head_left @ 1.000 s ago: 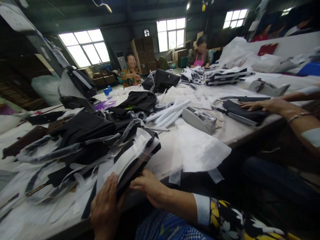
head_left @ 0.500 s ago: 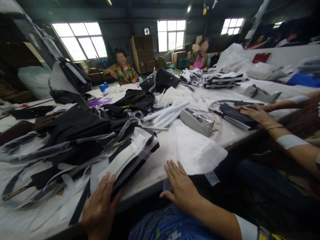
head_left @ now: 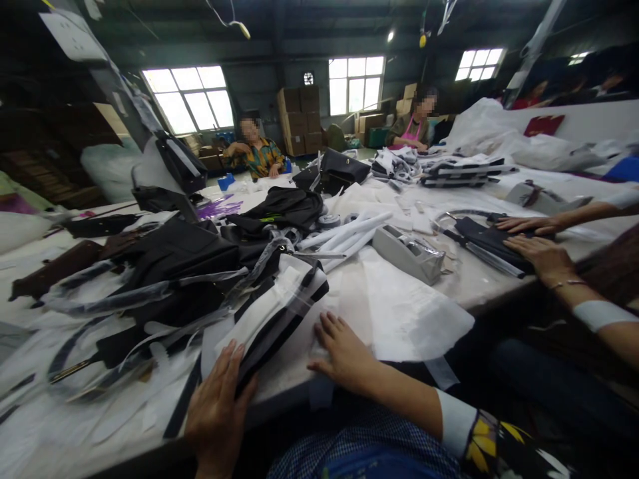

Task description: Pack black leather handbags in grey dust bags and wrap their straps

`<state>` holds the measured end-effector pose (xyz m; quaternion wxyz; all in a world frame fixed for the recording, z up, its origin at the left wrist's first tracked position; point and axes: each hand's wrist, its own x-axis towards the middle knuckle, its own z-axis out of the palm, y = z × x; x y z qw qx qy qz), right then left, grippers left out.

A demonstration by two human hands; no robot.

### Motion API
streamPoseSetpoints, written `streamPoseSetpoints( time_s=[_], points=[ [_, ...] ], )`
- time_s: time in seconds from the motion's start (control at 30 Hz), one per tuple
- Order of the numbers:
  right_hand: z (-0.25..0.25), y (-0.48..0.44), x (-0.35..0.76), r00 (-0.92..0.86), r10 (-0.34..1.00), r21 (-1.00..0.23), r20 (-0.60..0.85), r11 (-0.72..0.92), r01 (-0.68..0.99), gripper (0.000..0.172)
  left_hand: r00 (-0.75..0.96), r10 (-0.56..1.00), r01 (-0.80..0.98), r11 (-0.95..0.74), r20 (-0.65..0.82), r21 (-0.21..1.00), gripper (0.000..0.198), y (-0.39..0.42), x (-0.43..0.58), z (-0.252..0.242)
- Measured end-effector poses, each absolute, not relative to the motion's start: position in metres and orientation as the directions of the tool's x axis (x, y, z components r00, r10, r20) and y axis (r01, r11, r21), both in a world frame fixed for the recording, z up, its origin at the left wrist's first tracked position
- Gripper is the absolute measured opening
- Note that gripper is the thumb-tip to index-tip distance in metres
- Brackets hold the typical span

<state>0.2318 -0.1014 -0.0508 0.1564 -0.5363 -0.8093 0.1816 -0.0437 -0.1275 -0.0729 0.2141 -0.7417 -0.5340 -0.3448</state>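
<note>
A black bag wrapped in white paper and clear film [head_left: 279,303] lies slantwise at the table's near edge. My left hand [head_left: 219,406] rests against its near end, fingers stretched out, thumb apart along the lower side. To the right of the bag, my right hand [head_left: 344,352] lies palm down on the tabletop by the edge, fingers spread, holding nothing visible. A white paper sheet [head_left: 419,309] is spread just beyond that hand. Behind it stands a grey tape dispenser [head_left: 407,253].
Black bags and wrapped straps [head_left: 180,256] crowd the left. White paper rolls [head_left: 349,233] lie mid-table. At right, a co-worker's hands [head_left: 539,246] press on a dark bag [head_left: 474,233]. Two people [head_left: 259,156] sit across the table, near stacked bags [head_left: 464,169].
My right hand has moved left, closer to the wrapped bag and farther onto the tabletop. My left hand stays at the bag's near end. The camera view has turned slightly left.
</note>
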Motion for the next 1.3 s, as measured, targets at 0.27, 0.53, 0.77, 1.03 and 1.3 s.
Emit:
streamPoseSetpoints(
  time_s=[0.27,0.53,0.77,1.03,1.3],
  points=[
    [-0.051,-0.102,0.216,-0.673,0.713,-0.672,0.199,0.599,0.436,0.031,-0.077,0.619,0.94,-0.216,0.782,0.264,0.07,-0.124,-0.036,-0.061],
    [-0.06,-0.065,0.175,-0.547,0.78,-0.547,0.303,0.613,0.57,0.018,-0.065,0.609,0.944,-0.219,0.79,0.246,0.067,-0.116,-0.031,-0.056],
    [-0.062,-0.046,0.171,-0.523,0.798,-0.486,0.298,0.599,0.637,0.051,-0.165,0.627,0.926,-0.166,0.761,0.338,0.066,-0.114,-0.031,-0.05],
    [-0.051,-0.027,0.164,-0.563,0.735,-0.466,0.378,0.677,0.57,0.04,-0.012,0.545,0.95,-0.255,0.839,0.18,0.064,-0.108,-0.03,-0.053],
    [-0.015,-0.12,0.226,-0.512,0.485,-0.433,0.709,0.872,0.227,0.03,0.378,0.43,0.88,-0.442,0.82,-0.174,0.04,-0.114,-0.005,-0.052]
  ],
)
